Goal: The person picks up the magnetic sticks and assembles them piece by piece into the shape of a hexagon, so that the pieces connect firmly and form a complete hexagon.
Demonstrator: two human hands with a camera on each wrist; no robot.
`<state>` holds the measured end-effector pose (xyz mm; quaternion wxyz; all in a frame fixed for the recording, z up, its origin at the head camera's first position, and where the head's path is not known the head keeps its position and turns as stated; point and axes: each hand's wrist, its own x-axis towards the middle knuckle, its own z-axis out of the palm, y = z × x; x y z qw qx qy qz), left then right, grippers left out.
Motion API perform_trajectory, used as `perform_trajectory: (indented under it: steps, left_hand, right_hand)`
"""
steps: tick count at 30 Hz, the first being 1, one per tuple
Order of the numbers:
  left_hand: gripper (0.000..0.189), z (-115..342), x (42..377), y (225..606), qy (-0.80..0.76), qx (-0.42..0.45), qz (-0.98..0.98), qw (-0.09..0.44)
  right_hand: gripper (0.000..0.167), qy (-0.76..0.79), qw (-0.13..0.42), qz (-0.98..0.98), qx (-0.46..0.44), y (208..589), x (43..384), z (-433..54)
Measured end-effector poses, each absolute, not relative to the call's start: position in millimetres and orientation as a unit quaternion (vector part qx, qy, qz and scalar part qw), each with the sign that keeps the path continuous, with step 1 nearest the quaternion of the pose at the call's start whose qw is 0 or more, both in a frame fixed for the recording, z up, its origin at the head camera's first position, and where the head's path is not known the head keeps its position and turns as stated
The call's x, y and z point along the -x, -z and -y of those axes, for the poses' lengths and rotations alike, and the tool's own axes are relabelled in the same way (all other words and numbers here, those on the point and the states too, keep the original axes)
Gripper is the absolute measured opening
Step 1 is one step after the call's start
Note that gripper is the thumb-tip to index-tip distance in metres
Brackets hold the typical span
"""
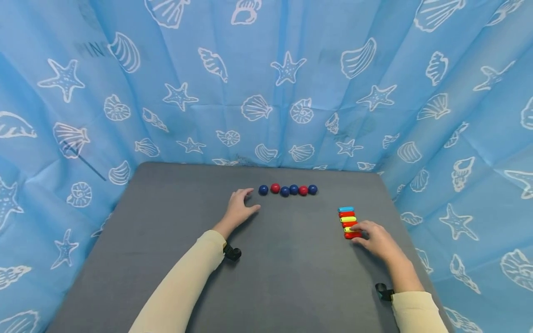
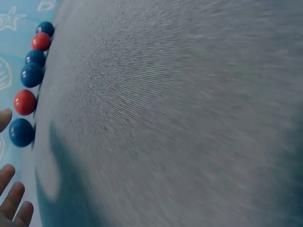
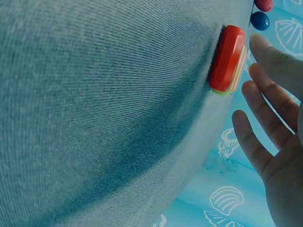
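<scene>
A row of small glossy balls, dark blue and red, lies toward the table's far edge. My left hand hovers left of the row, thumb and fingers spread and holding nothing, close to the end blue ball. At the right, short plastic pieces in blue, red and yellow lie side by side in a column, from a light blue piece to a red piece nearest me. Over the near end of this column is my right hand. The right wrist view shows its fingers loosely spread beside the red piece, gripping nothing.
A dark grey cloth-covered table lies under both hands. Blue curtains with white shells and starfish hang behind it and along both sides. Each wrist carries a small black camera.
</scene>
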<state>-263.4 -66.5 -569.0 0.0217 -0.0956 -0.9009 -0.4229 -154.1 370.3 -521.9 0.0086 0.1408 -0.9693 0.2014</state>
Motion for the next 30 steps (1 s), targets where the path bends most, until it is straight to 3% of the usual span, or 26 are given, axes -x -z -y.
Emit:
perform_trajectory:
  steps: [4,13,19,30]
  left_hand:
    - [0.068,58.2,276.0,568.0,0.374,0.11,0.92,0.026]
    - [0.076,32.3,298.8,554.8,0.339,0.132,0.93,-0.055]
    - [0.06,28.8,299.8,556.6,0.317,0.104,0.94,-0.066]
    - [0.037,41.3,286.5,571.2,0.362,0.096,0.927,-0.027]
  right_hand:
    - [0.031,-0.203,0.006,0.969,-0.137,522.9,155.6,-366.7]
    - [0.028,-0.195,-0.008,0.974,-0.115,526.1,155.7,-370.3]
    - [0.026,-0.188,-0.01,0.975,-0.117,528.2,156.2,-369.9]
    - [0.028,-0.174,-0.011,0.977,-0.125,529.1,159.2,-370.2]
